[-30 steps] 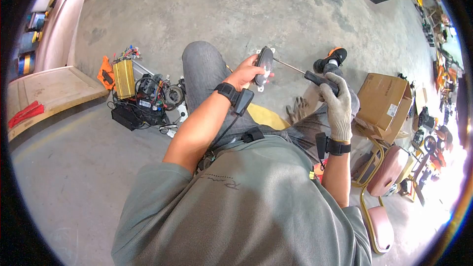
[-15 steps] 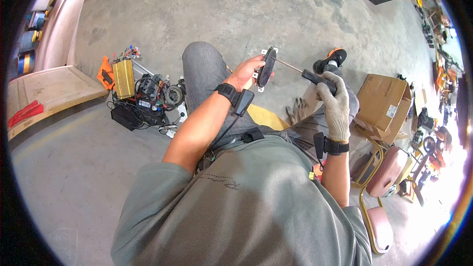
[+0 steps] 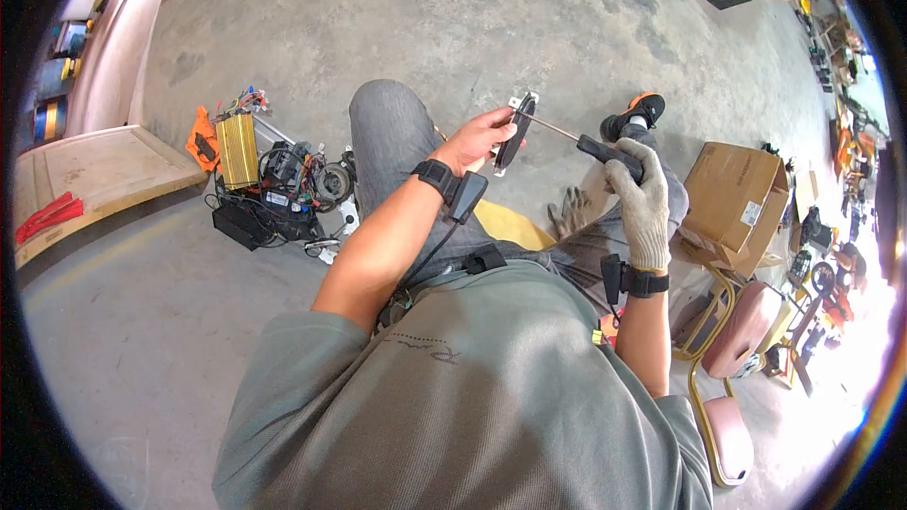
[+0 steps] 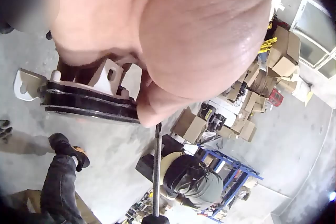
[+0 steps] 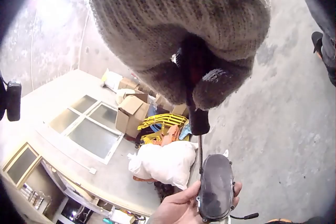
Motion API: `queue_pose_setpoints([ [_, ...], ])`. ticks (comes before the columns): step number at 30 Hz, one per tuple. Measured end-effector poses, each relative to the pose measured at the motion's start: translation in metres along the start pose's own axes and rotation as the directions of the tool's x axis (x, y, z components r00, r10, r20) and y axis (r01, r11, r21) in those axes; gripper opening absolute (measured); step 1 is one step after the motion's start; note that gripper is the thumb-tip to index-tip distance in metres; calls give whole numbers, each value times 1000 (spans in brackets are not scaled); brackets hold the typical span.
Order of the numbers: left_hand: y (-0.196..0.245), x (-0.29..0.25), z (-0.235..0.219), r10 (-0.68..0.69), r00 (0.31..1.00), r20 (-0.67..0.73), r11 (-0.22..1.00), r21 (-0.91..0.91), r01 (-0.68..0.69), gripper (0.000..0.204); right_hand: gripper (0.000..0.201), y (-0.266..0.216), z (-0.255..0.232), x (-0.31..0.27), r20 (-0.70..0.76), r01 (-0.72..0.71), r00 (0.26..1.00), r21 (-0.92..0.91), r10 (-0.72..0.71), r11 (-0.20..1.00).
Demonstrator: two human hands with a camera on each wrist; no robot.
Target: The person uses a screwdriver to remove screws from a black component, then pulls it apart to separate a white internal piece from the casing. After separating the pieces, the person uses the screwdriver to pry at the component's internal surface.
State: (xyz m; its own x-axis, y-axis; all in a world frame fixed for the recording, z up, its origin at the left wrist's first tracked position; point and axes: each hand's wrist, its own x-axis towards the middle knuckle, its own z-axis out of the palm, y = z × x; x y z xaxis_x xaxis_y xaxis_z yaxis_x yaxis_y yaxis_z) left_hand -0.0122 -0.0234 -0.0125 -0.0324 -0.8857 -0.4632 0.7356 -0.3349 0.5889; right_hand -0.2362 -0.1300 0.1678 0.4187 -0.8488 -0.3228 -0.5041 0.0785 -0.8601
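My bare left hand (image 3: pixel 475 142) grips an oval dark-faced unit (image 3: pixel 512 145) with small metal tabs, held out between the knees. Its smooth face (image 5: pixel 217 184) shows in the right wrist view; the left wrist view shows its black layered edge (image 4: pixel 89 103) beside the thumb. In a knitted glove, my right hand (image 3: pixel 644 203) holds a screwdriver (image 3: pixel 605 152) by its black handle. The metal shaft (image 4: pixel 157 163) points at the unit, its tip right at the upper end near the left thumb. Beyond the thumb, the tip is hidden in the left wrist view.
Another glove (image 3: pixel 571 211) lies by the right thigh. On the left are a gold metal box (image 3: pixel 238 151), tangled wires and parts (image 3: pixel 293 184), and a wooden board (image 3: pixel 113 175) with red gloves. To the right stand a cardboard box (image 3: pixel 732 194) and a pink-padded chair (image 3: pixel 744 331).
My left hand has turned the oval unit from showing its face to nearly edge-on. The screwdriver and right hand have shifted slightly left, and the shaft stays at the unit's upper end.
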Motion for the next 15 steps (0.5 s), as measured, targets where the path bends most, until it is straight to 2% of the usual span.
queue_pose_setpoints([
  [9, -4, 0, -5, 37, 999, 23, 996, 83, -39, 44, 33, 4, -6, 2, 11, 38, 999, -82, -38, 996],
  [11, -5, 1, -6, 37, 999, 24, 994, 104, -40, 44, 34, 4, -9, 5, 44, -101, 994, -60, 103, 993],
  [12, -5, 1, -6, 42, 999, 29, 994, 104, -45, 44, 34, 6, -9, 4, 44, -101, 994, -59, 103, 993],
  [14, -4, 1, -6, 50, 998, 30, 993, 105, -53, 43, 38, 16, -6, 1, 6, 89, 996, -158, -89, 983],
  [15, -4, 1, -6, 64, 998, 17, 991, 118, -66, 43, 38, 18, -6, 2, 8, 89, 996, -158, -89, 983],
])
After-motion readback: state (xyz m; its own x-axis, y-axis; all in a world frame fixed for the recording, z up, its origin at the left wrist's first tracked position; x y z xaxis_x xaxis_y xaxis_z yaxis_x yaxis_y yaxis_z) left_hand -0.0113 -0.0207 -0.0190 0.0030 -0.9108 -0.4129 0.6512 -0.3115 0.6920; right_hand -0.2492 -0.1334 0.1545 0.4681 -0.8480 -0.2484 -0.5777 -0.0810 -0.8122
